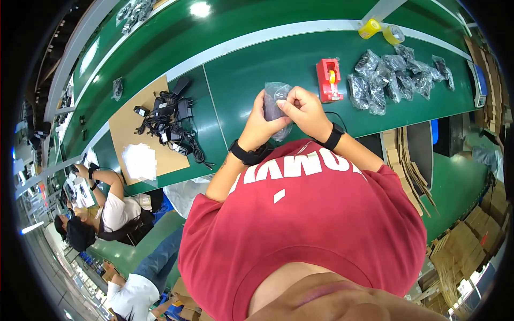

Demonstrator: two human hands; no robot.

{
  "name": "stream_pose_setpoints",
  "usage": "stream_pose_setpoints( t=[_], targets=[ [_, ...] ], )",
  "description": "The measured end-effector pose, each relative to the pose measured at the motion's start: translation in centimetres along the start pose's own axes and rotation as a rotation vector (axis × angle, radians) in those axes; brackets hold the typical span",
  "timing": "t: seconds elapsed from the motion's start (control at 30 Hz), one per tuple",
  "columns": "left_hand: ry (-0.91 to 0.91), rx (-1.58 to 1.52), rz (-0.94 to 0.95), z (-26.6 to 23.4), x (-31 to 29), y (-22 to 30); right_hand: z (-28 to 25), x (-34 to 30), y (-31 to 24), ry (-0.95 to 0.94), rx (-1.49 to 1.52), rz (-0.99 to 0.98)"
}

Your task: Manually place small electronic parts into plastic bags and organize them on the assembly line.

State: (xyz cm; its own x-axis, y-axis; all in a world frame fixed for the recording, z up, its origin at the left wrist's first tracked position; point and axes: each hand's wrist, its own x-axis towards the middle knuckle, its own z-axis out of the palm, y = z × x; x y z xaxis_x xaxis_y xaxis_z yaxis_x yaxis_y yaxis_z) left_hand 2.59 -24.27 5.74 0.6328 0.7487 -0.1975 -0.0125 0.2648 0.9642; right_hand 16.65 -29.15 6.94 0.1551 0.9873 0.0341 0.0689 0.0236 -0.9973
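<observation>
Over the green bench I hold a clear plastic bag (274, 111) with a dark, blocky object inside; its exact kind is blurred by the film. My left hand (260, 124) wraps around the bag's left side, thumb across the lower front. With fingertips pinched together, my right hand (306, 113) grips the bag's upper right part. Some loose film sticks out above and below my fingers. Just right of my hands stands a red tape dispenser (329, 80) with a yellow roll in it.
A pile of black power adapters with cables (170, 119) lies on a cardboard sheet (127, 121) at left, beside white sheets (140, 162). Several bagged dark items (384, 80) are heaped at right, with tape rolls (369, 29) behind. Another person (115, 211) works farther left.
</observation>
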Motion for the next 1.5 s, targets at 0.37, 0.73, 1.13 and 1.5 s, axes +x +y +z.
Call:
stream_pose_setpoints(
  t=[0.37, 0.73, 1.13, 1.5],
  targets=[
    [0.069, 0.05, -0.194, 0.4, -0.8, -1.6, -10.6, -0.2, 10.0, 0.496, -0.873, 0.477],
    [0.156, 0.247, -0.154, 0.6, -0.8, -2.8, -8.9, -4.5, 10.1, 0.707, -0.164, 0.475],
    [0.306, 0.781, 0.23, 1.8, -0.1, -2.6, -3.8, -4.0, 2.3, 0.12, -0.012, 0.413],
    [0.538, 1.082, 0.346, 2.7, -1.7, -2.3, 0.1, -2.9, 1.5, 0.109, -0.593, 0.26]
  ],
)
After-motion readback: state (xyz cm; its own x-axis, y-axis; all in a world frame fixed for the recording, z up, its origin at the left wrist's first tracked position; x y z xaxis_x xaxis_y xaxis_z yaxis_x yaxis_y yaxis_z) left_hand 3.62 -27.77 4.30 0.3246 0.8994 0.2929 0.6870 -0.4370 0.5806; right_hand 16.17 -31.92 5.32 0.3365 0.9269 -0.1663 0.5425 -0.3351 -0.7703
